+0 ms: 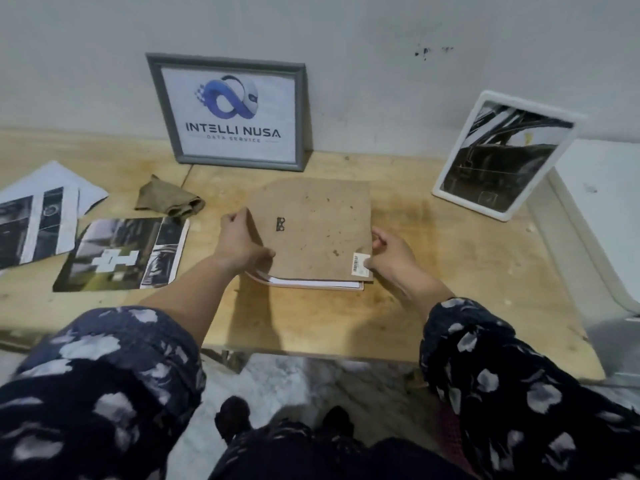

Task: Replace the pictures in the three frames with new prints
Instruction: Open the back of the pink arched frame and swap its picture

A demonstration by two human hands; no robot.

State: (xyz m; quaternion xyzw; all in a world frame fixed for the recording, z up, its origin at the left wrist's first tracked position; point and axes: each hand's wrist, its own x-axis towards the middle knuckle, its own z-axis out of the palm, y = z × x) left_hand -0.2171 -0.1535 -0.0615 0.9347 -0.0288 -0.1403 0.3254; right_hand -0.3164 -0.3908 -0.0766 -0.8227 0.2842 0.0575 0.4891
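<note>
A brown backing board (313, 223) with a small metal hanger and a barcode sticker lies over a face-down pink frame (311, 285) in the middle of the wooden table (450, 265). My left hand (239, 242) grips the board's left edge. My right hand (389, 256) pinches its right lower corner by the sticker. A white sheet shows between board and frame. A grey frame (228, 110) with a logo print leans on the wall behind. A white frame (502, 155) with a dark picture leans at the right. Two dark prints (121, 254) (34, 226) lie at the left.
A crumpled khaki cloth (169, 199) lies left of the board. A white sheet (72, 181) sits under the far-left print. A white appliance or cabinet (602, 216) stands beyond the table's right end. The table's front edge is near my body, with my feet below.
</note>
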